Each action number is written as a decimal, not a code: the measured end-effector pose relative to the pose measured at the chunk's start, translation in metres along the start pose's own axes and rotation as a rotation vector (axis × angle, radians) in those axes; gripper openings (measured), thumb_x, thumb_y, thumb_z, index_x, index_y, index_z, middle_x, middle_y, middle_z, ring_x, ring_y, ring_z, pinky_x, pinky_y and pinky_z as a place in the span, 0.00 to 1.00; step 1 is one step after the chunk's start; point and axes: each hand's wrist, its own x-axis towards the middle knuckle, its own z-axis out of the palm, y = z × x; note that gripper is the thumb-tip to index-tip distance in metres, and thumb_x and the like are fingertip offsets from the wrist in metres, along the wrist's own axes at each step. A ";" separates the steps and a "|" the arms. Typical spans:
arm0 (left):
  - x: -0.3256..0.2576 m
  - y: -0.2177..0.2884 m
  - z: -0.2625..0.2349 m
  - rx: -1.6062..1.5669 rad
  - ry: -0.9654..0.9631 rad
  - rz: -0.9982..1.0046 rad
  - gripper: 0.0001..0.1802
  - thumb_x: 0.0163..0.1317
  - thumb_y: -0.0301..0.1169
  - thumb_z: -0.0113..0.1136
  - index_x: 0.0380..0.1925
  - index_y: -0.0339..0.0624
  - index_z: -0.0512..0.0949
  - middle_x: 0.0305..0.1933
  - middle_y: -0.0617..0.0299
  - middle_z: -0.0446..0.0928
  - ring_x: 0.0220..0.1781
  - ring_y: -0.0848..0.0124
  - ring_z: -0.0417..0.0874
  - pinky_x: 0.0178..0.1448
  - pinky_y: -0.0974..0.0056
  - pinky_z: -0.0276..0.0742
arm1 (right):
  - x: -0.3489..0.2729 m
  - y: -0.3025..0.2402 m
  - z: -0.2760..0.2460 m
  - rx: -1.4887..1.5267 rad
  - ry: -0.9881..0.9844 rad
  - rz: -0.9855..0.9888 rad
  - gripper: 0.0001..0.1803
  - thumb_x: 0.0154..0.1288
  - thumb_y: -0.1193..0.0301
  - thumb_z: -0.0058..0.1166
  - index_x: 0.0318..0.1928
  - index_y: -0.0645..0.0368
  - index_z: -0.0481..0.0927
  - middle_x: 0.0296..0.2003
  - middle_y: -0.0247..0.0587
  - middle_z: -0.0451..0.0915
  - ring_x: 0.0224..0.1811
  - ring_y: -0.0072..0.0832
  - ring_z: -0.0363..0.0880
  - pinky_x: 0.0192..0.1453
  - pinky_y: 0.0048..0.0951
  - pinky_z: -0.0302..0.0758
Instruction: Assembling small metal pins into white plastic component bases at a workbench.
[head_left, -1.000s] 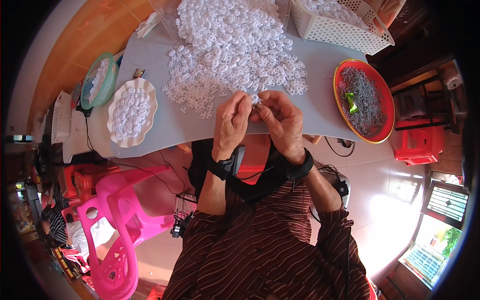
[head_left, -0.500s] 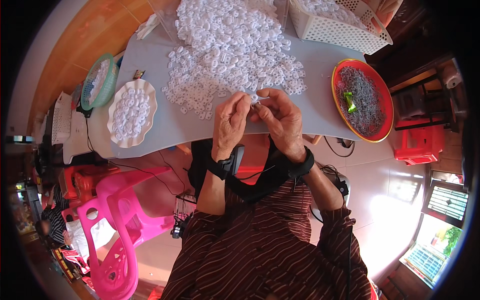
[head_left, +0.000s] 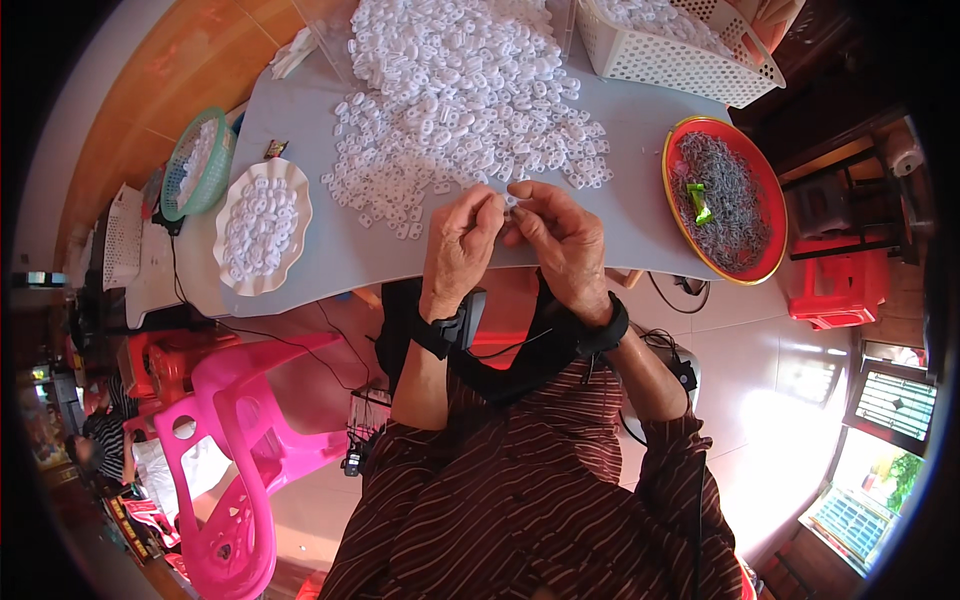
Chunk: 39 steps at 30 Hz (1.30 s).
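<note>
At the near edge of the table, my left hand (head_left: 463, 235) and my right hand (head_left: 565, 245) are almost fingertip to fingertip. Between them they pinch a small white plastic piece (head_left: 510, 201), mostly covered by my fingers. Any smaller part held with it is too small to make out. Just beyond my hands spreads a large heap of white plastic pieces (head_left: 455, 85), many with holes. To the left, a white scalloped dish (head_left: 304, 213) holds more of them. On the right stands a red bowl (head_left: 775, 245) of small grey metal parts (head_left: 728, 215), a green wrapper (head_left: 698, 204) on top.
A white perforated basket (head_left: 650, 75) with white pieces stands at the far right. A green basket (head_left: 222, 172) is at the left, near a small wrapper (head_left: 276, 149). A pink chair (head_left: 265, 400) is below left; a red stool (head_left: 835, 285) stands right. Cables hang under the table.
Fingers of both hands have shifted slightly around the white piece, which is now more covered. My left hand sits a touch closer to the right. The heap and containers look unchanged.
</note>
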 end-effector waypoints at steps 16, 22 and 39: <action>-0.002 -0.001 -0.002 -0.042 -0.046 -0.061 0.14 0.66 0.35 0.49 0.29 0.34 0.72 0.18 0.62 0.65 0.23 0.78 0.62 0.27 0.68 0.62 | 0.004 0.000 -0.004 -0.185 -0.020 -0.083 0.18 0.54 0.78 0.63 0.47 0.62 0.77 0.26 0.31 0.75 0.28 0.14 0.74 0.35 0.19 0.74; -0.003 -0.004 -0.004 -0.085 -0.026 -0.052 0.13 0.65 0.34 0.50 0.28 0.33 0.71 0.18 0.63 0.64 0.23 0.78 0.61 0.27 0.69 0.61 | 0.003 -0.007 -0.004 -0.237 -0.058 -0.117 0.17 0.53 0.77 0.64 0.45 0.62 0.77 0.23 0.29 0.72 0.26 0.13 0.70 0.32 0.18 0.72; -0.004 -0.005 -0.002 -0.020 -0.074 -0.016 0.09 0.63 0.28 0.49 0.27 0.33 0.69 0.19 0.60 0.60 0.22 0.74 0.60 0.27 0.68 0.62 | 0.002 -0.016 -0.007 -0.366 -0.097 -0.171 0.13 0.54 0.77 0.63 0.39 0.65 0.75 0.26 0.37 0.79 0.28 0.17 0.77 0.33 0.21 0.75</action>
